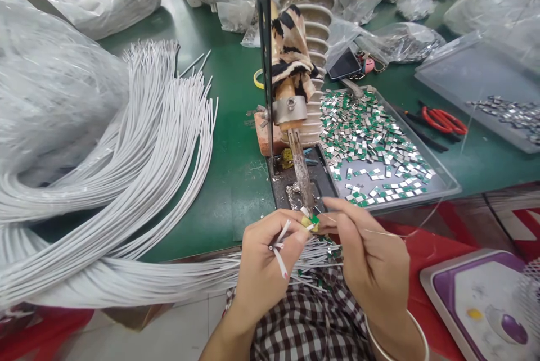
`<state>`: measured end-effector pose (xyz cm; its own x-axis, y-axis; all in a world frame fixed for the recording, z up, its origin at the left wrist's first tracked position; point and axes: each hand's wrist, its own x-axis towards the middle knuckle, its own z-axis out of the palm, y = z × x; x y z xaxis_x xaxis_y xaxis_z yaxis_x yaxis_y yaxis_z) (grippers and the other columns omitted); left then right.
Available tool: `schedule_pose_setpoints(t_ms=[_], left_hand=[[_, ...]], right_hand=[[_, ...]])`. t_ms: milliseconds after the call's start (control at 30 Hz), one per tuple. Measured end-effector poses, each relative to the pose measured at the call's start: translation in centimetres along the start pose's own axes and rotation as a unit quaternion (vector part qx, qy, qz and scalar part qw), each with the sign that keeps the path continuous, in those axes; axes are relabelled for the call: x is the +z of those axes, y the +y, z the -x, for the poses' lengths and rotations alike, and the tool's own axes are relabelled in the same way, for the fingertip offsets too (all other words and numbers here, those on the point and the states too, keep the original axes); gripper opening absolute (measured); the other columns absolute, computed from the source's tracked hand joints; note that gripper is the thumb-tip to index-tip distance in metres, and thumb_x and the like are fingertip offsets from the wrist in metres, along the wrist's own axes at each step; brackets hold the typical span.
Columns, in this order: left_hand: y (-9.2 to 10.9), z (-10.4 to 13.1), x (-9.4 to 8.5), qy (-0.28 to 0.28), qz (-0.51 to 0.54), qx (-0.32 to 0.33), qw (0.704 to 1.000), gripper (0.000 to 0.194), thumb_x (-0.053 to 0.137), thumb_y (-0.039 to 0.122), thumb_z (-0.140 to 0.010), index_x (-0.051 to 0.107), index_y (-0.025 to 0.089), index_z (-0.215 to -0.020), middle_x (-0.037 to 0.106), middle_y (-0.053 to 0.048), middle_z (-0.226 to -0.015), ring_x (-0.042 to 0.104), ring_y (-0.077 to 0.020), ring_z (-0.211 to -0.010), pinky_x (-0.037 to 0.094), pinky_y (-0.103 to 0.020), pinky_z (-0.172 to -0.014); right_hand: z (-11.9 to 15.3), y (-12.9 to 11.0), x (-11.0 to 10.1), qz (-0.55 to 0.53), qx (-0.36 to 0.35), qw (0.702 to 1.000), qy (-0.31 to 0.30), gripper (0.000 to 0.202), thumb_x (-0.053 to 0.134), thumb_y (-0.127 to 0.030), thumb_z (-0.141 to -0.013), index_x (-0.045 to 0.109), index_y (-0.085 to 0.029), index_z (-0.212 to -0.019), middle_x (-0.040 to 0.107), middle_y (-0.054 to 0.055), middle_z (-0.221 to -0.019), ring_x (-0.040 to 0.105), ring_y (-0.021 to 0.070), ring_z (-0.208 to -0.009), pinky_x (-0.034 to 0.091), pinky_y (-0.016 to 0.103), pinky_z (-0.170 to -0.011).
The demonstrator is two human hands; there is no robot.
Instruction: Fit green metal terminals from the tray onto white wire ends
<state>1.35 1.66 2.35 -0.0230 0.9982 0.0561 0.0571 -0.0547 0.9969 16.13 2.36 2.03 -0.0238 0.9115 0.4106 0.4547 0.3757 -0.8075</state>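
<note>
Batch looks partway. Left hand (270, 257) closed on white cable (281, 264), green board (314, 219) at its fingertips, soldering iron (301, 172) at 12 o'clock. Right hand (373, 254) pinching thin wire (386, 233). 6 o'clock: cable ends (316, 250) among boards, probably done. Remaining: loose boards (371, 136), 1 o'clock; cable bundle (169, 136), 10 o'clock.

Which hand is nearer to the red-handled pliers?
Right. The right hand is below and left of the red-handled pliers in view; the left hand is farther off to the left.
</note>
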Motion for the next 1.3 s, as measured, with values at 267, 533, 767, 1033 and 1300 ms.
schedule_pose_setpoints(t_ms=[267, 533, 767, 1033, 1300], left_hand=[[-0.1, -0.3, -0.1, 0.029, 0.042, -0.025, 0.998, 0.019, 0.060, 0.011, -0.085, 0.065, 0.019, -0.068, 0.071, -0.002, -0.082, 0.062, -0.0152, -0.074, 0.047, -0.024, -0.068], [-0.5, -0.2, 0.1, 0.036, 0.098, -0.023, 0.994, 0.019, 0.060, 0.010, -0.085, 0.066, 0.020, -0.070, 0.070, 0.001, -0.083, 0.060, -0.0130, -0.072, 0.045, -0.023, -0.067], [-0.4, -0.2, 0.1, 0.026, 0.098, -0.024, 0.995, 0.021, 0.059, 0.009, -0.081, 0.061, 0.019, -0.063, 0.065, 0.000, -0.077, 0.057, -0.0142, -0.069, 0.043, -0.025, -0.064], [-0.6, 0.4, 0.2, -0.059, -0.055, 0.024, 0.996, 0.021, 0.056, 0.004, -0.084, 0.058, 0.019, -0.070, 0.068, 0.000, -0.083, 0.062, -0.0131, -0.078, 0.045, -0.021, -0.071], [-1.7, 2.4, 0.1, -0.201, -0.198, 0.150, 0.948, 0.024, 0.042, -0.001, -0.091, 0.058, 0.017, -0.097, 0.065, -0.011, -0.109, 0.062, -0.0203, -0.097, 0.050, -0.028, -0.081]], right_hand=[[0.5, 0.3, 0.4, 0.043, -0.125, 0.989, 0.073, 0.027, 0.064, -0.007, -0.085, 0.069, -0.024, -0.105, 0.076, 0.003, -0.098, 0.073, 0.0181, -0.088, 0.063, 0.032, -0.079], [0.0, -0.3, 0.3, 0.038, -0.134, 0.988, 0.069, 0.028, 0.065, -0.004, -0.084, 0.071, -0.023, -0.103, 0.074, 0.003, -0.100, 0.072, 0.0144, -0.089, 0.062, 0.027, -0.080], [0.1, -0.3, 0.0, -0.029, -0.091, 0.995, 0.042, 0.025, 0.064, -0.002, -0.082, 0.070, -0.020, -0.099, 0.074, 0.002, -0.096, 0.070, 0.0147, -0.092, 0.059, 0.026, -0.081], [1.0, -0.6, -1.6, -0.001, -0.052, 0.999, -0.016, 0.031, 0.051, -0.001, -0.088, 0.065, -0.018, -0.110, 0.067, 0.003, -0.087, 0.063, 0.0136, -0.083, 0.054, 0.029, -0.079], [1.0, -1.0, -2.0, -0.055, -0.069, 0.991, -0.104, 0.017, 0.066, -0.004, -0.082, 0.065, -0.019, -0.090, 0.066, 0.001, -0.082, 0.058, 0.0142, -0.085, 0.052, 0.028, -0.077]])
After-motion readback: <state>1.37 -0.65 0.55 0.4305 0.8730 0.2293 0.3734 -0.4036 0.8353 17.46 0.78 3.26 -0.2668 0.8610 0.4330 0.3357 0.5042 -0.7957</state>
